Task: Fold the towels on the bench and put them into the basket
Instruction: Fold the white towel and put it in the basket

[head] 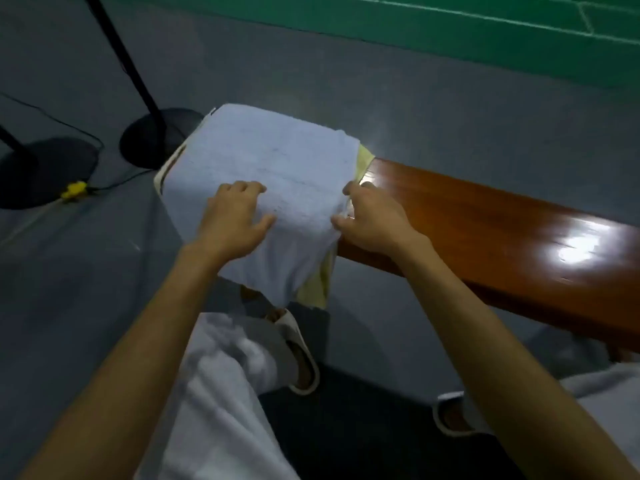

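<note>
A blue towel (270, 168) is spread over the left end of the wooden counter (485, 230), and its near edge is left hanging over the front. A yellow towel (315, 289) is seen beneath it, at the far right corner and below the near edge. The left hand (235, 216) is laid on top of the blue towel with its fingers (242, 187) bent; whether cloth is gripped cannot be told. The towel's right edge is pinched between thumb and fingers of the right hand (374, 216). A pale rim (169, 164) is seen at the towel's left side; what it belongs to cannot be told. Black stand bases (156, 136) are seen on the grey floor (450, 116).
</note>
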`<state>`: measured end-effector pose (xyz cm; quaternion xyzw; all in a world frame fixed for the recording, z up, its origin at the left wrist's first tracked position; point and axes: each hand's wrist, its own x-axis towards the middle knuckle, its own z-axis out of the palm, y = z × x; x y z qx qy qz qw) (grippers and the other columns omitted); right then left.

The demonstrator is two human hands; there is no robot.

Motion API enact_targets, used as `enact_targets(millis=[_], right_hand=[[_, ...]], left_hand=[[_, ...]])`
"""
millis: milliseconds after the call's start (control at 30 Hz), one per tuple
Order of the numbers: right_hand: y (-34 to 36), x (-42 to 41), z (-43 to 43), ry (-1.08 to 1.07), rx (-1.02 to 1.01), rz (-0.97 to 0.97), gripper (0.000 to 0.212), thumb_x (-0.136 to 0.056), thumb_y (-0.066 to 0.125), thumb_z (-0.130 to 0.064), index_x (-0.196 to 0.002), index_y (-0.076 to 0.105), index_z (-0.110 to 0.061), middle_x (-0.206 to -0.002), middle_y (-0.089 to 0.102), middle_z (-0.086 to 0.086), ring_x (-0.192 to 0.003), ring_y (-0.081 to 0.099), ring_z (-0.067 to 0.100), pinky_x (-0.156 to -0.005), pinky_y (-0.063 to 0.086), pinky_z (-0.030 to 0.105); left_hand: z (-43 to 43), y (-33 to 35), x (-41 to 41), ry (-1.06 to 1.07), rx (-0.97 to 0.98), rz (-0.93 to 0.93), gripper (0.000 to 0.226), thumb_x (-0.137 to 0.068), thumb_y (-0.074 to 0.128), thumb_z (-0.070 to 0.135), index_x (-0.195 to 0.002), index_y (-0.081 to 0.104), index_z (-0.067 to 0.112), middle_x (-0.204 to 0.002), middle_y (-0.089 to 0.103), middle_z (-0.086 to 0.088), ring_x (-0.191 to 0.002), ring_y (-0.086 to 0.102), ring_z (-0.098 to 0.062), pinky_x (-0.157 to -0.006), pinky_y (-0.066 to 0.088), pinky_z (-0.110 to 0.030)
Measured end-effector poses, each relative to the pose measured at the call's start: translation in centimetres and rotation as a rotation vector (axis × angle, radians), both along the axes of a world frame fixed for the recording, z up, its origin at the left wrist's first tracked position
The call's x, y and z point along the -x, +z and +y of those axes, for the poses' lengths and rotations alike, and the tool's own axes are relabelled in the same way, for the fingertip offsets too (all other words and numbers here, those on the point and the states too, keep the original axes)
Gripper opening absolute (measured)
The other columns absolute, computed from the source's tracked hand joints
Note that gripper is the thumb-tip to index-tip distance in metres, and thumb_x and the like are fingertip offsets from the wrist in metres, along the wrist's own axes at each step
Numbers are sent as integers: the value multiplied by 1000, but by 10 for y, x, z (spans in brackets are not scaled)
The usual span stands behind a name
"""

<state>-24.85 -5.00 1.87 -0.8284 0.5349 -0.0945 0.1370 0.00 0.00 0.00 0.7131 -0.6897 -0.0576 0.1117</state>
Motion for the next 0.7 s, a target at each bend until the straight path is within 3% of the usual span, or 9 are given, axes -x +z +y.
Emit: enact_targets(millis=[133,233,333,400,533,600,700], right_hand=[[-16,-15,-29,-216,-10,-165,43,-93,63,-44,-117,60,-9,-110,67,9,-96,64,28,-82,58,45],[-36,-20,-53,-388,-114,-334,35,-86,66,-43,-93,64,-9,-87,68,8,-79,67,28,-73,61,48],[-49,-19,-63,-466,-219,-460,32,-86,74,-32,-75,70,-2,-70,69,15,-63,69,27,-60,60,39],[-56,-18,-66,-469,-176,-490,31,-87,75,-26,-68,70,-2,-65,68,13,-56,65,21,-52,48,31],[-58,-14,-65,-416,-67,-504,18,-90,72,-26,-76,65,-17,-75,64,-5,-72,63,12,-65,53,31],[-56,-3,-63,-405,-12,-530,16,-92,70,-27,-80,63,-18,-78,63,-5,-74,63,15,-68,57,34],[-49,27,-63,-454,31,-548,13,-95,68,-26,-86,62,-19,-78,60,-9,-73,60,10,-62,50,26]], left_hand=[[-26,-18,-33,180,99,-12,43,-99,60,29,-136,56,9,-136,54,-22,-122,47,-45,-100,44,-57],[-48,-34,-47,292,121,48,37,-100,55,18,-137,55,14,-140,45,-20,-127,40,-44,-102,39,-58],[-62,-41,-52,440,218,123,33,-99,60,19,-128,57,3,-135,46,-28,-126,41,-46,-107,33,-52],[-69,-41,-56,518,227,164,28,-98,65,23,-116,62,2,-131,51,-27,-123,48,-44,-108,35,-48],[-73,-33,-51,526,260,91,12,-95,67,17,-95,69,6,-114,65,-23,-108,59,-39,-96,47,-49],[-70,-25,-38,518,320,86,9,-96,64,14,-93,67,6,-113,63,-21,-106,58,-38,-89,47,-47],[-66,-14,-13,431,407,40,9,-97,61,15,-98,67,8,-115,57,-19,-110,53,-38,-87,46,-46]])
